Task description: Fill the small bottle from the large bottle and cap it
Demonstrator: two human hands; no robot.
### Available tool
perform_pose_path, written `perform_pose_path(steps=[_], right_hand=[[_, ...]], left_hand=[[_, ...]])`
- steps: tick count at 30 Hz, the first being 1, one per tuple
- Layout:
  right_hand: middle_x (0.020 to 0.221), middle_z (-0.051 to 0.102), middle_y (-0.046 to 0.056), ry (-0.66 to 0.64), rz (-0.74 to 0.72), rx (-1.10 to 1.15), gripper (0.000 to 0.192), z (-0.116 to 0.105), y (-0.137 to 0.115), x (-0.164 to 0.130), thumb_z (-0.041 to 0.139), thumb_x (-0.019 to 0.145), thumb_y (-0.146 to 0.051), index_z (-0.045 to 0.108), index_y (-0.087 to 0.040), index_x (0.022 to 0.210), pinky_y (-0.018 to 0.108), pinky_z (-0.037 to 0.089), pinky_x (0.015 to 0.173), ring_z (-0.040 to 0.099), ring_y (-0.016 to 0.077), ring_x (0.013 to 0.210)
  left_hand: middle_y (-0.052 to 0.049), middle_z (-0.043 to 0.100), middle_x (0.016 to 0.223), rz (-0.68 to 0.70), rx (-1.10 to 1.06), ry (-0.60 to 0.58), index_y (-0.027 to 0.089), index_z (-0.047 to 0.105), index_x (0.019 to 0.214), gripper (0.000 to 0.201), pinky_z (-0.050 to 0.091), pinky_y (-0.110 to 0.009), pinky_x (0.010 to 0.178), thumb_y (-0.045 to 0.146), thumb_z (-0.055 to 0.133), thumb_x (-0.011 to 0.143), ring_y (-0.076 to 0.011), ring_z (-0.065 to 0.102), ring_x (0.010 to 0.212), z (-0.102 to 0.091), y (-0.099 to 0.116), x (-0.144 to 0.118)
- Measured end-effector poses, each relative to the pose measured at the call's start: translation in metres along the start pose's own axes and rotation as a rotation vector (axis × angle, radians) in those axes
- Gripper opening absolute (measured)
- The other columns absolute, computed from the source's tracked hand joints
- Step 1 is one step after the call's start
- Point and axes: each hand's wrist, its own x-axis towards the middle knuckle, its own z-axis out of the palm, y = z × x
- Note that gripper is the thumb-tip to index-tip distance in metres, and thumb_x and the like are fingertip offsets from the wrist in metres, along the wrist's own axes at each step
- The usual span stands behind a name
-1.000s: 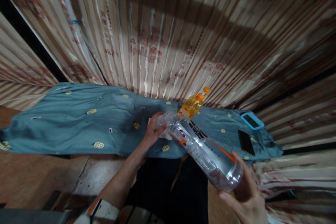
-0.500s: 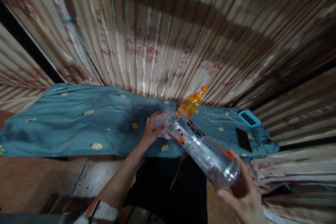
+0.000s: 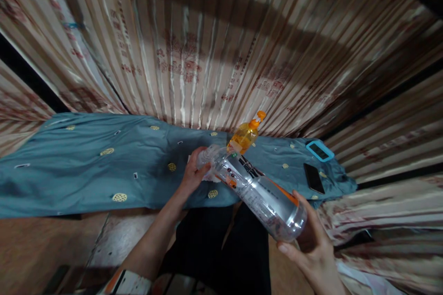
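Note:
A large clear plastic bottle (image 3: 258,193) with a silver, orange and black label lies tilted across my lap, held up in both hands. My left hand (image 3: 194,173) is closed around its narrow neck end, where some whitish, crumpled material (image 3: 212,175) shows beside the fingers; I cannot tell what it is. At the base end, my right hand (image 3: 311,244) grips the bottle with thumb below and fingers above. Just beyond the bottle's neck stands an orange pump bottle (image 3: 245,136) of yellow liquid, its lower part partly hidden.
A teal cloth with yellow pineapple prints (image 3: 86,170) covers the long table. Toward its right end lie a black phone (image 3: 314,178) and a light-blue framed device (image 3: 320,151). Striped curtains (image 3: 207,55) hang close behind and at the sides.
The whole view has shifted slightly, so things sit a little further left. Both hands keep their hold on the clear bottle, whose tilt looks nearly the same.

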Motion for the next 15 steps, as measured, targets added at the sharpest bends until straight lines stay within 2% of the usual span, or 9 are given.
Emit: perform_pose_path(steps=[5, 15], right_hand=[[0.166, 0.063, 0.006, -0.008, -0.02, -0.013, 0.091, -0.0016, -0.0007, 0.001, 0.101, 0.078, -0.04, 0.06, -0.035, 0.16, 0.022, 0.061, 0.105, 0.073, 0.0222, 0.139], [0.166, 0.064, 0.005, 0.013, -0.003, -0.004, 0.092, -0.0013, 0.002, 0.0007, 0.103, 0.075, -0.041, 0.062, -0.037, 0.158, 0.022, 0.06, 0.105, 0.07, 0.0241, 0.142]], left_hand=[[-0.013, 0.073, 0.132, 0.001, 0.002, -0.015, 0.02, 0.064, 0.136, 0.061, 0.054, -0.047, 0.111, 0.055, 0.079, 0.088, -0.0335, 0.069, 0.123, -0.0015, -0.0008, -0.0002], [-0.012, 0.073, 0.133, -0.012, 0.018, -0.018, 0.022, 0.064, 0.135, 0.059, 0.053, -0.046, 0.113, 0.053, 0.079, 0.087, -0.0326, 0.068, 0.125, -0.0017, 0.0042, -0.0002]])
